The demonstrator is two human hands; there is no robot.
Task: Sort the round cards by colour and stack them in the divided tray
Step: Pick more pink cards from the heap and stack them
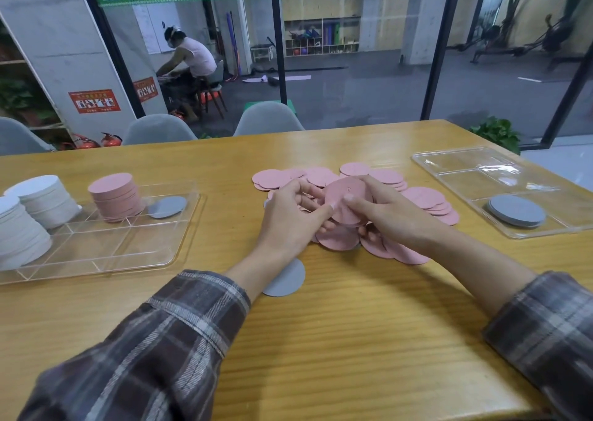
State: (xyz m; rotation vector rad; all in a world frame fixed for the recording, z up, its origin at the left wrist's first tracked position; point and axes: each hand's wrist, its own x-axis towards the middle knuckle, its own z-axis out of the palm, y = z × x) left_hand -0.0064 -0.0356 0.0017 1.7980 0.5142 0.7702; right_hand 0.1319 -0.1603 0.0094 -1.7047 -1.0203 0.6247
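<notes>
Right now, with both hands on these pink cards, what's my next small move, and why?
Probably carry the pink cards that your left hand and right hand grip over to the pink stack in the left tray: same colour, while the right tray holds only grey cards.

Divided tray point(134, 260) at frame left holding card stacks point(115, 195), loose card pile point(423, 197) centre, second tray point(462, 160) right, few cards point(516, 210) inside.
</notes>
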